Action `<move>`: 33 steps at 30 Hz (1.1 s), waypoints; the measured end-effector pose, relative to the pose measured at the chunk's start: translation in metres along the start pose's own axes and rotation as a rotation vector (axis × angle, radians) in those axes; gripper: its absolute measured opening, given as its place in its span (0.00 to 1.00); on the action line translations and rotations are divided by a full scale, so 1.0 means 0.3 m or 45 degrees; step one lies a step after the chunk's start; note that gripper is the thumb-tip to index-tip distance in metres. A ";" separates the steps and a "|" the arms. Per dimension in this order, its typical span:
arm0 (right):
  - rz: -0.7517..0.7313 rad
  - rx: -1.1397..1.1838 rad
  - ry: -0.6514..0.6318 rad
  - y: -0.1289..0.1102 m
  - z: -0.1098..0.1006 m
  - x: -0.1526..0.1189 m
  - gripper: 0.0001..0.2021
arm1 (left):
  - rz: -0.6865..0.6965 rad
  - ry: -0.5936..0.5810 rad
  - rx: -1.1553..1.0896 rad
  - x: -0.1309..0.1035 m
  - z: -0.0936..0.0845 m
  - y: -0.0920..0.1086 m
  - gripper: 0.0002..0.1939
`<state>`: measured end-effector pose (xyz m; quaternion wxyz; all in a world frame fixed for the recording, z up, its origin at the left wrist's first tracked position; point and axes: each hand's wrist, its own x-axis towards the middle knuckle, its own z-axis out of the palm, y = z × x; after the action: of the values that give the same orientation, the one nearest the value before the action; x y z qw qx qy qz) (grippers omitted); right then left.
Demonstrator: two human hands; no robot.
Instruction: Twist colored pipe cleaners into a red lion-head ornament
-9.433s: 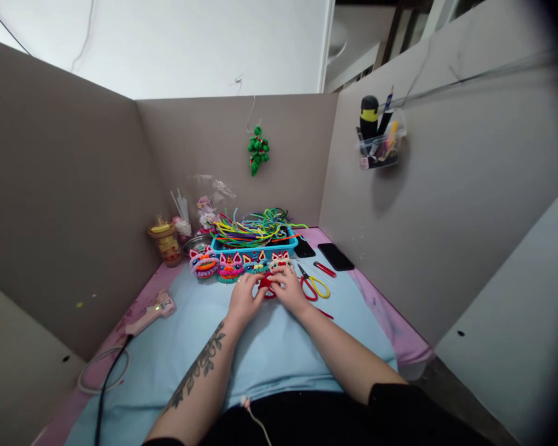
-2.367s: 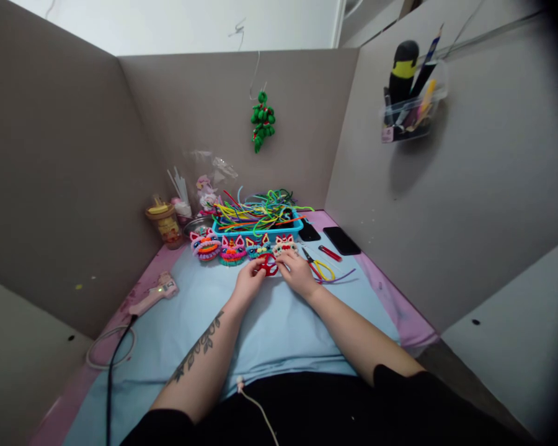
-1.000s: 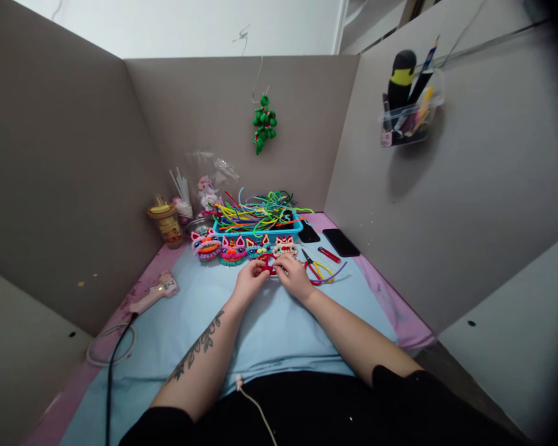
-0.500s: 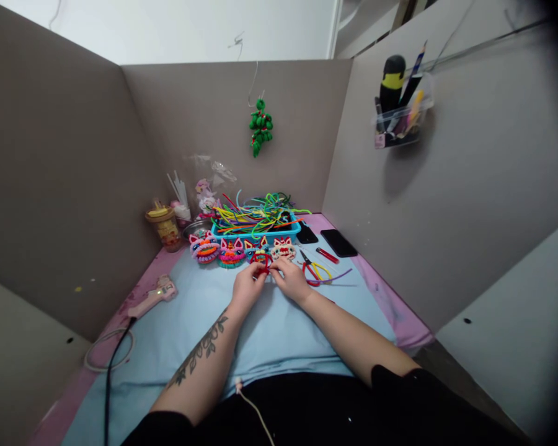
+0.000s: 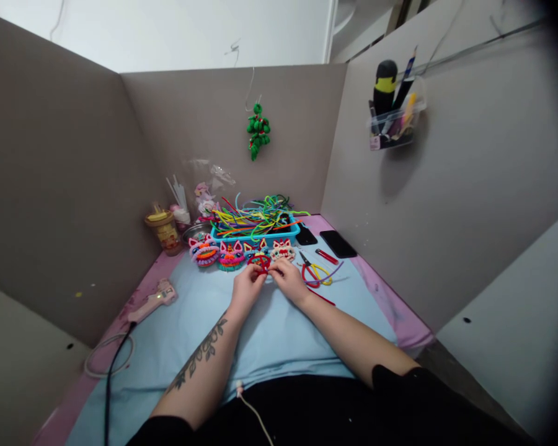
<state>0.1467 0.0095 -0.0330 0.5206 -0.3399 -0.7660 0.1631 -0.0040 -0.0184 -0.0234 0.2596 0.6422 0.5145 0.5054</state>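
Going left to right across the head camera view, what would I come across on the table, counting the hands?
Pink glue gun, leftmost animal-face craft, left hand, red piece, right hand, scissors, rightmost black phone.

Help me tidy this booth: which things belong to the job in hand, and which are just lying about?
Likely for the job: held red piece, purple strip, scissors, fuzzy stems, blue tray, animal heads, pink corded tool

Probably unrelated: black phone, drink cup, green hanging ornament
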 end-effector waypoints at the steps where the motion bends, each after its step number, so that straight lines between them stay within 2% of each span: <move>1: -0.001 0.000 0.006 0.000 0.000 0.000 0.05 | 0.001 0.003 -0.003 -0.001 0.000 -0.002 0.06; 12: 0.029 -0.040 0.016 -0.009 0.007 -0.001 0.03 | -0.008 0.017 0.021 -0.016 -0.005 0.023 0.06; 18: 0.057 -0.060 0.019 -0.017 0.014 -0.001 0.04 | 0.010 0.051 0.124 -0.021 -0.006 0.022 0.04; 24: 0.170 0.006 0.002 -0.029 0.024 -0.001 0.02 | 0.080 0.047 0.274 -0.025 -0.008 0.029 0.04; 33: 0.331 0.197 -0.027 -0.029 0.041 0.000 0.06 | 0.173 -0.032 0.403 -0.029 -0.011 0.030 0.05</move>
<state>0.1324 0.0045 -0.0328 0.5115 -0.3934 -0.7062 0.2914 -0.0031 -0.0300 -0.0179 0.1271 0.7147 0.5397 0.4264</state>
